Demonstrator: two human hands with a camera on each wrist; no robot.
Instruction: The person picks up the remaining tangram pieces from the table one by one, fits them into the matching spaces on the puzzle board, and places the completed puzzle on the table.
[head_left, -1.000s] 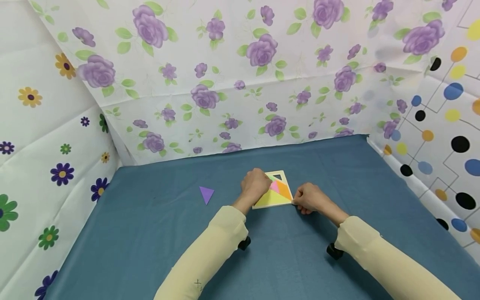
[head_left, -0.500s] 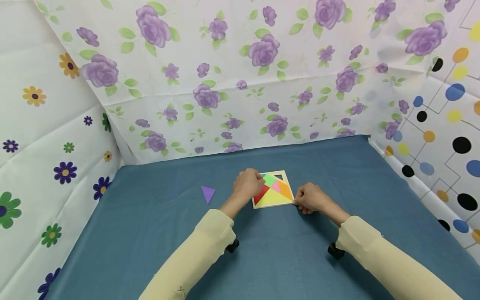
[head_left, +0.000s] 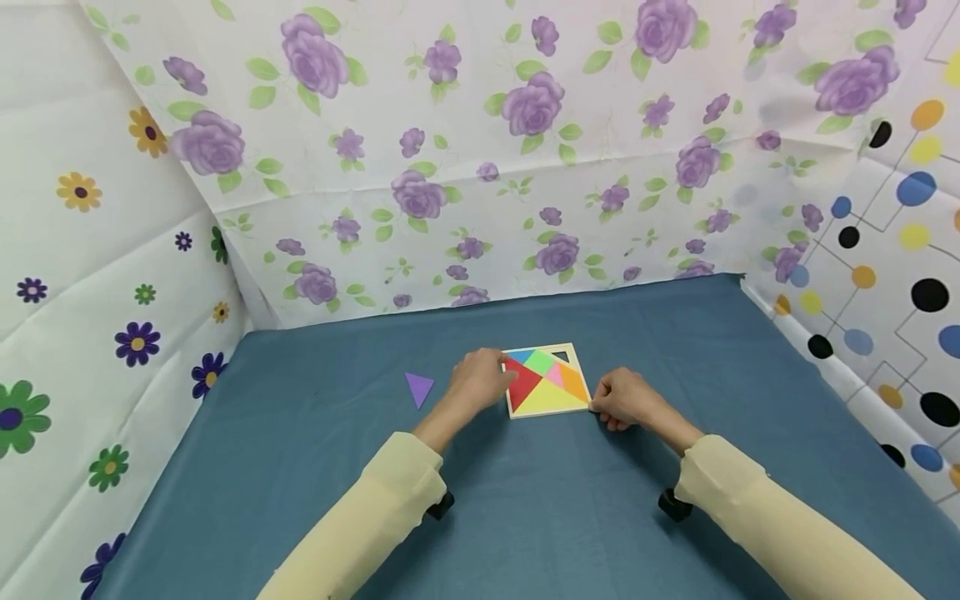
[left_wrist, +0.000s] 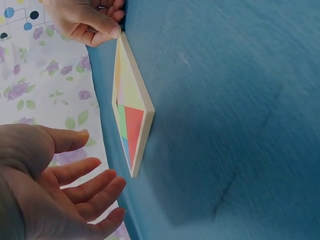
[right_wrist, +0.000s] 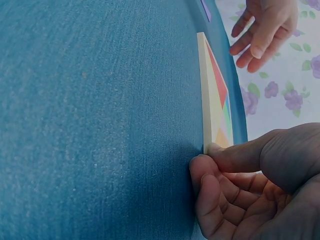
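Observation:
A tangram tray (head_left: 551, 413) with a pale wooden rim lies flat on the blue cloth. Red (head_left: 523, 386), yellow, orange, pink, green and blue pieces sit in it, and a dark triangular gap (head_left: 560, 357) shows at its far right corner. My right hand (head_left: 624, 398) pinches the near right corner, thumb on top and fingers curled beside it. My left hand (head_left: 480, 382) hovers by the tray's left edge; in the left wrist view its fingers (left_wrist: 95, 187) are spread, apart from the tray and holding nothing. To its left lies a purple triangle piece (head_left: 420, 388).
Blue cloth (head_left: 555, 508) covers the table. A rose-patterned sheet (head_left: 450, 150) hangs along the back edge, with patterned sheets at the left (head_left: 45, 350) and right (head_left: 885, 317). A dark device (head_left: 675, 505) sits under each wrist.
My left hand has moved left from over the tray to its edge, uncovering the red, green and blue pieces. My right hand stays on the corner.

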